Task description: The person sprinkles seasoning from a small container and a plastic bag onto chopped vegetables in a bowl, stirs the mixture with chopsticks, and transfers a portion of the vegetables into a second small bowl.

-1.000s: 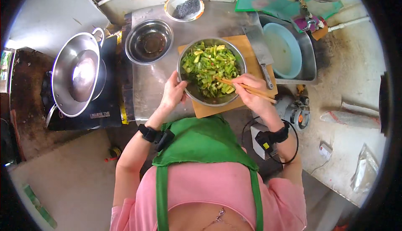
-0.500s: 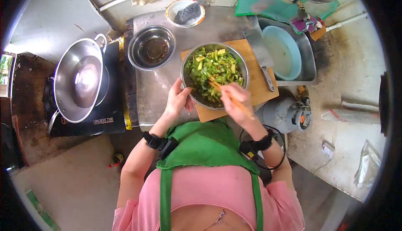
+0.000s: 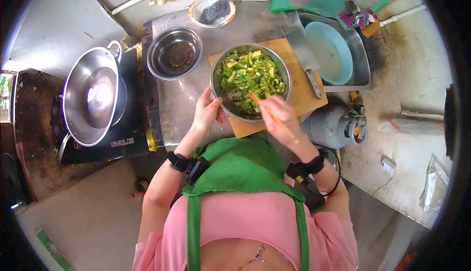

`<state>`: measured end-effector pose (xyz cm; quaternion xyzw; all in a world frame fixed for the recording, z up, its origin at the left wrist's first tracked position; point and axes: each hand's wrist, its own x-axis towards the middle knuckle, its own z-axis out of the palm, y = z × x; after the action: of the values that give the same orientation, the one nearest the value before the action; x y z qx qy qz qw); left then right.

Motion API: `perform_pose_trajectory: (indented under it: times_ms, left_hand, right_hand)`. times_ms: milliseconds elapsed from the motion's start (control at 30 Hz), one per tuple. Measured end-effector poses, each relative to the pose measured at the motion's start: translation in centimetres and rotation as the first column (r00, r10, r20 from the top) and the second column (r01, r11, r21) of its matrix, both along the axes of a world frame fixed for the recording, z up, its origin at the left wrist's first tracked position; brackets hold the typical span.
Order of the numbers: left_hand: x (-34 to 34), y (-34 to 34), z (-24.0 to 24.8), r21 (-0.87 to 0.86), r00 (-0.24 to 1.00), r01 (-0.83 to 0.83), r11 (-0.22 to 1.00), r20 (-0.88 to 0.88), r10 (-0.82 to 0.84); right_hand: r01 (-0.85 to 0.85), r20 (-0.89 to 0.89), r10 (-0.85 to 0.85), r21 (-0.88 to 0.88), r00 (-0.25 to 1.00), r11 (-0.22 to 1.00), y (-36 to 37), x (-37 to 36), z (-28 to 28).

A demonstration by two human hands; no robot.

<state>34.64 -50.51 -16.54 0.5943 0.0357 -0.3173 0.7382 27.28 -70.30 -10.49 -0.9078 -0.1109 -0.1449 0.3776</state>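
Observation:
A steel mixing bowl [image 3: 288, 81] stands partly on a wooden cutting board [image 3: 243, 129] and holds chopped green vegetables [image 3: 252, 74]. My left hand [image 3: 208, 113] grips the bowl's near-left rim, thumb on the edge and fingers against the outside. Closed around a pair of wooden chopsticks [image 3: 253, 96], my right hand [image 3: 281, 120] is over the near-right rim. The tips of the chopsticks are down among the vegetables at the near side of the bowl. On the board's right part lies a cleaver [image 3: 313, 82], its wide blade pointing away from me.
Left of the bowl is another steel bowl [image 3: 151, 62] with a little dark liquid. Behind stands an orange-rimmed dish [image 3: 194, 13] holding a scouring pad [image 3: 216, 12]. Far left, a wok [image 3: 78, 94] sits on a black cooktop [image 3: 135, 141]. Right are a blue basin [image 3: 346, 57], sink [image 3: 364, 69] and gas cylinder [image 3: 326, 126].
The vegetables lie differently, with more bare bowl wall at the near left. My right hand and the chopsticks have shifted slightly; the left hand keeps its hold on the rim.

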Motion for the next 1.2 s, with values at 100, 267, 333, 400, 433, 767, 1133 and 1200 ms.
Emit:
perform_pose_trajectory:
  times_ms: [100, 267, 333, 400, 433, 767, 1133, 1200]
  left_hand:
    - [-0.1, -0.2, -0.2, 0.006, 1.0, -0.007, 1.0, 0.003, 0.007]
    - [-0.2, -0.4, -0.1, -0.023, 1.0, -0.008, 1.0, -0.02, 0.008]
    - [-0.4, -0.4, -0.4, -0.017, 1.0, -0.007, 1.0, 0.018, 0.008]
    - [-0.4, -0.4, -0.3, -0.03, 1.0, 0.001, 1.0, -0.009, -0.001]
    - [-0.6, -0.3, -0.3, -0.044, 0.999, 0.0, 0.999, -0.043, -0.002]
    - [-0.7, -0.6, 0.4, -0.04, 0.999, -0.029, 0.999, -0.021, 0.028]
    - [-1.4, -1.0, 1.1, -0.047, 0.996, -0.002, 0.999, -0.094, -0.002]
    - [-1.3, -0.7, 1.4, -0.104, 0.988, 0.021, 0.994, -0.15, -0.036]
  right_hand:
    - [0.044, -0.062, -0.038, 0.096, 0.997, 0.994, -0.7, 0.2, 2.0]
    - [-0.038, 0.104, 0.017, 0.201, 0.994, 0.979, 4.4, 1.7, 2.8]
    - [-0.039, 0.157, 0.008, 0.193, 0.988, 0.98, 5.0, 2.4, 0.4]
    - [0.015, 0.105, -0.036, 0.196, 0.994, 0.981, 3.9, 2.7, -2.1]
    - [0.03, 0.058, -0.039, 0.152, 0.998, 0.988, 2.9, 2.5, -2.3]
    - [0.006, 0.059, -0.023, 0.276, 0.998, 0.961, 4.3, 3.0, 1.8]
    - [0.147, -0.138, -0.114, 0.263, 0.984, 0.954, 0.2, 0.2, 2.4]
    - [0.028, -0.063, -0.016, 0.207, 0.998, 0.978, 1.3, 0.0, 3.5]
